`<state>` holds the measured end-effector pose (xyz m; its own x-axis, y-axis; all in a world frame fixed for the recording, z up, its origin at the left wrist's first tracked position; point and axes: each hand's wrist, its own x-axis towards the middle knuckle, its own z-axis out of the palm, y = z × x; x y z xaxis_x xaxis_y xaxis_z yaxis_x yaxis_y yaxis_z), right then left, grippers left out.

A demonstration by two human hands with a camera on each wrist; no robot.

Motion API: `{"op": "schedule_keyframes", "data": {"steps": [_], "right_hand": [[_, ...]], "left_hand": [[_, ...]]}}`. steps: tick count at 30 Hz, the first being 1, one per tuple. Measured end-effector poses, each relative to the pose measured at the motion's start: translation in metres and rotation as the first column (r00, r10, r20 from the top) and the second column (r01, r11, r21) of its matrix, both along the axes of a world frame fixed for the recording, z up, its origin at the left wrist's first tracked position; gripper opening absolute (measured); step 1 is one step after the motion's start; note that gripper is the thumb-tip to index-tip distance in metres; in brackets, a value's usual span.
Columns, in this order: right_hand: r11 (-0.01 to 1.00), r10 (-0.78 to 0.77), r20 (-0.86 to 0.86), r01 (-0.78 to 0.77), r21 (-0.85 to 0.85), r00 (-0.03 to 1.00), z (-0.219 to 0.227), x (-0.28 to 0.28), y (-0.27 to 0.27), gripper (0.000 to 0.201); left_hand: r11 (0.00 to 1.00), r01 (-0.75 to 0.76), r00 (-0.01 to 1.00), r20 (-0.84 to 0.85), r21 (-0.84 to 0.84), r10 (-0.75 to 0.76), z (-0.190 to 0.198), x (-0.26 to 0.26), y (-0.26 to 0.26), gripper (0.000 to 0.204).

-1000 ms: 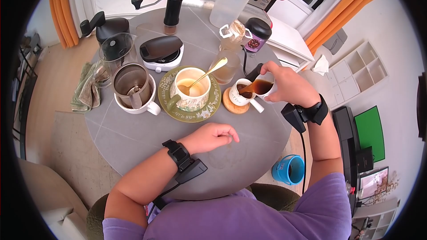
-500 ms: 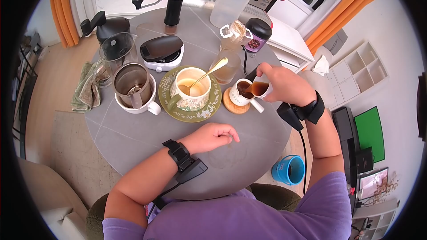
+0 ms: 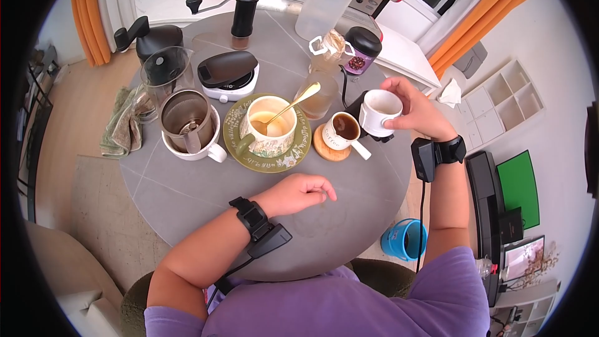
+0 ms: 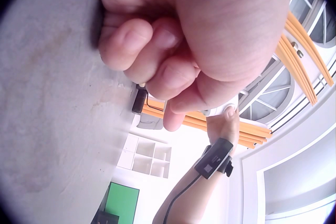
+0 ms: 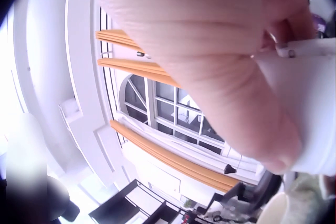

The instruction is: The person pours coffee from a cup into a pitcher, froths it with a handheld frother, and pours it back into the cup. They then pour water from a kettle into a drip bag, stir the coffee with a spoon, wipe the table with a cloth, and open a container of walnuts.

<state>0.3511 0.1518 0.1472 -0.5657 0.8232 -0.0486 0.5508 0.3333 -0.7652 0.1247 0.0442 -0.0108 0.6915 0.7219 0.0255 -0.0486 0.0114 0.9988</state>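
My right hand point(image 3: 419, 112) grips a white cup point(image 3: 379, 122), held upright just right of a small white "Coffee" cup point(image 3: 337, 140). That small cup has a side handle, holds dark coffee and stands on a round wooden coaster point(image 3: 327, 150). In the right wrist view, the thumb lies along the white cup's wall point(image 5: 315, 103). My left hand point(image 3: 298, 193) rests at the table with loosely curled fingers and holds nothing. Beyond it, a floral mug point(image 3: 272, 145) with a gold spoon point(image 3: 288, 112) in it sits on a green saucer point(image 3: 243, 161).
At the left are a white mug point(image 3: 209, 151) with a metal filter point(image 3: 187, 112) in it, a clear pitcher and a towel point(image 3: 121, 128). A black-lidded white device point(image 3: 228, 78), hand grinder point(image 3: 242, 19), glass carafe point(image 3: 319, 97) and purple jar point(image 3: 362, 50) stand farther back.
My right hand has turned the white cup from tilted, pouring coffee, to upright, and moved it slightly back from the small cup. The coffee stream has stopped. My left hand has stayed still.
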Motion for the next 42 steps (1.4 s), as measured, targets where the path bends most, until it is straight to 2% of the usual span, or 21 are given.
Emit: {"op": "schedule_keyframes", "data": {"steps": [1, 3, 4, 8, 13, 16, 21, 23, 27, 29, 31, 42], "right_hand": [[1.000, -0.001, -0.001, 0.001, 0.000, 1.000, 0.000, -0.002, 0.001, 0.059], [0.999, 0.039, -0.220, -0.031, 0.042, 0.975, -0.001, -0.010, 0.004, 0.066], [0.999, 0.054, -0.251, -0.051, 0.016, 0.966, -0.001, -0.015, 0.008, 0.070], [0.993, 0.058, -0.329, -0.021, 0.114, 0.942, -0.012, -0.040, 0.034, 0.069], [0.998, 0.046, -0.349, -0.028, 0.054, 0.936, -0.035, -0.062, 0.065, 0.070], [0.999, 0.006, -0.239, -0.017, -0.045, 0.971, -0.043, -0.069, 0.071, 0.071], [1.000, 0.003, -0.245, -0.007, -0.016, 0.969, -0.056, -0.069, 0.074, 0.073], [0.996, 0.079, -0.177, -0.070, 0.057, 0.981, -0.056, -0.066, 0.075, 0.074], [0.983, 0.091, -0.070, -0.079, 0.165, 0.993, -0.054, -0.065, 0.077, 0.073], [0.949, 0.085, 0.076, -0.104, 0.297, 0.993, -0.051, -0.065, 0.076, 0.071], [0.941, 0.086, 0.091, -0.111, 0.321, 0.992, -0.051, -0.066, 0.077, 0.070], [0.911, 0.116, 0.214, -0.190, 0.365, 0.970, -0.046, -0.067, 0.083, 0.070]], "left_hand": [[1.000, 0.005, 1.000, -0.009, -0.009, -0.005, 0.001, 0.000, 0.000, 0.016], [1.000, 0.016, 1.000, -0.021, -0.018, -0.017, -0.001, -0.001, 0.001, 0.016], [0.999, 0.026, 0.999, -0.031, -0.029, -0.026, -0.002, -0.001, 0.002, 0.016], [1.000, 0.014, 0.999, 0.034, -0.005, -0.014, -0.008, 0.001, 0.001, 0.016], [0.999, 0.028, 1.000, -0.005, -0.036, -0.029, -0.007, 0.000, 0.002, 0.017], [0.999, 0.032, 0.999, -0.016, -0.011, -0.032, -0.009, 0.000, 0.003, 0.017], [0.999, 0.033, 0.999, -0.015, 0.005, -0.033, -0.009, 0.000, 0.003, 0.016], [0.999, 0.033, 0.999, -0.005, 0.012, -0.033, -0.009, 0.001, 0.003, 0.016], [1.000, 0.019, 1.000, 0.009, 0.001, -0.019, -0.004, 0.001, 0.002, 0.016], [1.000, -0.004, 1.000, 0.027, 0.025, 0.004, -0.003, 0.000, 0.001, 0.016], [0.998, 0.021, 1.000, 0.005, -0.055, -0.021, 0.000, -0.001, 0.001, 0.016], [0.998, 0.013, 1.000, -0.007, -0.064, -0.014, 0.003, -0.002, 0.001, 0.016]]}}
